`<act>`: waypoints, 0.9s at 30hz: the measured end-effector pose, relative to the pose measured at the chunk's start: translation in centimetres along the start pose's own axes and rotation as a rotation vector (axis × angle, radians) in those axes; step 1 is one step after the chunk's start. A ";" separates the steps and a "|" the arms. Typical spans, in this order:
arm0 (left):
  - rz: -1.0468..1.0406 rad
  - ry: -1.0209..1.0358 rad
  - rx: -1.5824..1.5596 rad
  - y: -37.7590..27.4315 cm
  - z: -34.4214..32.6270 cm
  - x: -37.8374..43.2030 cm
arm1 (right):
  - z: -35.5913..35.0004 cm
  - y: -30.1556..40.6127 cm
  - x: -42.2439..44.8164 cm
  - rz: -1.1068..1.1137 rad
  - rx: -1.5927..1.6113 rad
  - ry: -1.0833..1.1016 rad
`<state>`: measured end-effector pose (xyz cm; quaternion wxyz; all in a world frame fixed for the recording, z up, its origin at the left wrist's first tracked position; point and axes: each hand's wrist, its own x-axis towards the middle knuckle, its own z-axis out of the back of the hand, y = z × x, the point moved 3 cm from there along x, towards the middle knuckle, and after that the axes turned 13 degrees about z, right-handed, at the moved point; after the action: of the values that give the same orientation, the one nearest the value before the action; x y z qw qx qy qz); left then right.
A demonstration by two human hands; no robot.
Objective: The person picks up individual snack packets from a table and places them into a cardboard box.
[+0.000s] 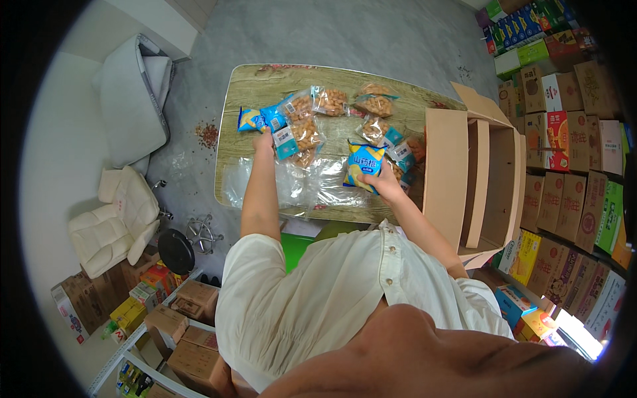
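Observation:
My right hand (pixel 387 183) grips a blue-and-yellow snack bag (pixel 362 161) by its lower right part, thumb across the front. Below two blue-and-yellow snack bags at the left of the table, my left hand (pixel 264 142) closes its fingertips on the lower edge of the left one (pixel 250 120); the right one (pixel 272 117) shows a barcode. Clear bags of brown snack pieces (pixel 304 133) lie just right of that hand. More such bags (pixel 374 130) spread over the table's right half, some partly hidden behind the bag in my right hand.
A wood-patterned table (pixel 338 77) carries the bags and flat clear plastic packaging (pixel 293 181). At its right end stands an open cardboard box (pixel 445 179). Stacked cartons (pixel 562 199) line the right side. A cream chair (pixel 117 214) and a black-seated stool (pixel 175 250) stand left.

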<state>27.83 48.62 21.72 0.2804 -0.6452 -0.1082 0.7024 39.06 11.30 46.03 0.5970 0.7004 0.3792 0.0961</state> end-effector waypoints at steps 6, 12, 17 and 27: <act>-0.431 -0.323 0.860 -2.6 -1.5 -7.4 | 1.0 -0.4 -0.7 0.034 -0.023 -0.004; -0.541 -0.445 0.979 -5.1 0.1 -11.7 | 1.0 0.3 -1.6 0.031 -0.025 0.014; -0.678 -0.625 0.872 -8.3 1.8 -13.2 | 1.7 1.4 -2.8 0.061 -0.001 -0.013; -1.305 -0.728 0.513 -10.1 4.7 -24.1 | 3.5 5.8 -6.1 0.201 0.151 -0.104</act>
<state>26.12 44.96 47.99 0.7228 -0.0961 -0.3844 0.5661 39.30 4.68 52.28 0.5489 0.7818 0.2818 0.0900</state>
